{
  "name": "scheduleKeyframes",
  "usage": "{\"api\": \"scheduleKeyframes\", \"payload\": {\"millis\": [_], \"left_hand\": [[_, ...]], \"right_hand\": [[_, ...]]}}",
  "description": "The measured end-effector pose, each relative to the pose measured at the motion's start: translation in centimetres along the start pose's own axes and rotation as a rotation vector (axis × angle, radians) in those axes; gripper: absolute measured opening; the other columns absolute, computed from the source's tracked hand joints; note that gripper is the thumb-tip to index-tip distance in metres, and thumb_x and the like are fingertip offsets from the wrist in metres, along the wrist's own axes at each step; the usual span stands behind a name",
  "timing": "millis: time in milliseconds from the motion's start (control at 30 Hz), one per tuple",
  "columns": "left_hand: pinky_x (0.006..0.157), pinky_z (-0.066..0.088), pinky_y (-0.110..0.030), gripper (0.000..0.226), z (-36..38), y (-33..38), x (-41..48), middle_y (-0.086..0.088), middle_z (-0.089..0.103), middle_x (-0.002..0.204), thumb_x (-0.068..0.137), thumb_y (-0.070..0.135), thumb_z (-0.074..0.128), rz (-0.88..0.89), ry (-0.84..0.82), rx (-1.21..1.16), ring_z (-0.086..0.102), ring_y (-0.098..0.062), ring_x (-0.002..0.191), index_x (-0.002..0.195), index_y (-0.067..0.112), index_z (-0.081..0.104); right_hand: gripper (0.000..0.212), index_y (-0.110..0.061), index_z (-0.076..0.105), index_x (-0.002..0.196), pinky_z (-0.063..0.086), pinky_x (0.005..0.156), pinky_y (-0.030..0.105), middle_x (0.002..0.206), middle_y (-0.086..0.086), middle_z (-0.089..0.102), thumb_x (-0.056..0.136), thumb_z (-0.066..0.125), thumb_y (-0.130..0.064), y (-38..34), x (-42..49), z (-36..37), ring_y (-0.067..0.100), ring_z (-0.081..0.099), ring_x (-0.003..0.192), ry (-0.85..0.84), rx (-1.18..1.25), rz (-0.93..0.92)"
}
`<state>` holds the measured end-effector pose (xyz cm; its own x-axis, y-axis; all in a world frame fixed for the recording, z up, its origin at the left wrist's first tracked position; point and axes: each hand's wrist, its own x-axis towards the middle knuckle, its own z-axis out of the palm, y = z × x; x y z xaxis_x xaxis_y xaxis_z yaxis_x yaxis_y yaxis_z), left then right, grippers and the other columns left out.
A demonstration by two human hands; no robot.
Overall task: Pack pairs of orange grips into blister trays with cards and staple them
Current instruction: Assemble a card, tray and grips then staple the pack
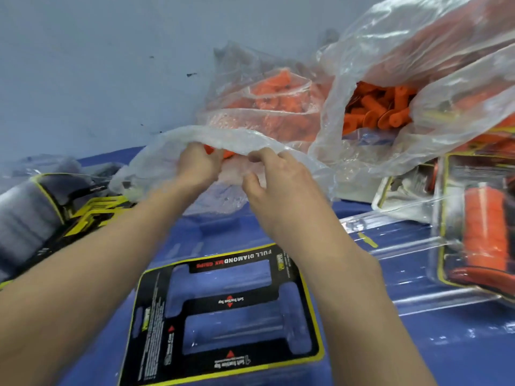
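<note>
Orange rubber grip (227,154) looked soft, light, best grabbed mid-barrel; your left hand (198,164) curled round it, right hand (274,178) pinched the clear plastic bag (172,151).

The card (231,300) reads "FULL DIAMOND MX GRIPS".

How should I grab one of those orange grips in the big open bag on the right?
Probably by its long round body, not the wide flange at its end. The orange grips lie piled on their sides in the clear bag, and its mouth opens toward you. So reach in from the front through that opening and wrap your fingers round one on top.
</note>
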<state>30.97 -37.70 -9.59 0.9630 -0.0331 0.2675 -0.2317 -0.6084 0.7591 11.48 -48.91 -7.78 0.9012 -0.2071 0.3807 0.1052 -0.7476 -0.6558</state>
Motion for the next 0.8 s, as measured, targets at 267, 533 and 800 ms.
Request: {"api": "scheduleKeyframes", "payload": {"millis": [267,533,800], "left_hand": [[0.045,0.046,-0.03,0.027,-10.6,-0.8,-16.2,0.003,0.051,0.048,0.085,0.043,0.048,0.072,0.037,-0.349,0.052,-0.019,0.045,0.075,0.018,0.049],[0.041,0.04,-0.024,0.037,-11.4,-0.5,-21.4,-0.003,0.038,0.053,0.096,0.036,0.045,-0.356,-0.133,-1.041,0.038,-0.013,0.042,0.066,0.016,0.054],[0.067,0.05,-0.035,0.037,-10.5,-0.3,-23.5,0.004,0.058,0.082,0.1,0.054,0.038,-0.134,0.178,-0.511,0.056,-0.016,0.068,0.113,0.024,0.056]], "right_hand": [[0.056,-0.035,0.034,0.146,0.039,0.101,0.021,0.139,-0.013,0.044,0.095,0.049,-0.052,-1.4,-4.7,-0.3,0.006,0.049,0.122,-0.013,0.523,0.088],[0.029,-0.03,0.073,0.105,0.058,0.065,0.029,0.097,-0.002,0.073,0.086,0.059,-0.047,-4.6,-9.9,0.2,0.015,0.07,0.087,-0.329,1.098,0.052],[0.014,-0.015,0.073,0.103,0.059,0.074,0.026,0.096,0.003,0.074,0.09,0.067,-0.016,-4.5,-10.6,0.2,0.019,0.073,0.083,-0.116,1.049,0.035]]}}
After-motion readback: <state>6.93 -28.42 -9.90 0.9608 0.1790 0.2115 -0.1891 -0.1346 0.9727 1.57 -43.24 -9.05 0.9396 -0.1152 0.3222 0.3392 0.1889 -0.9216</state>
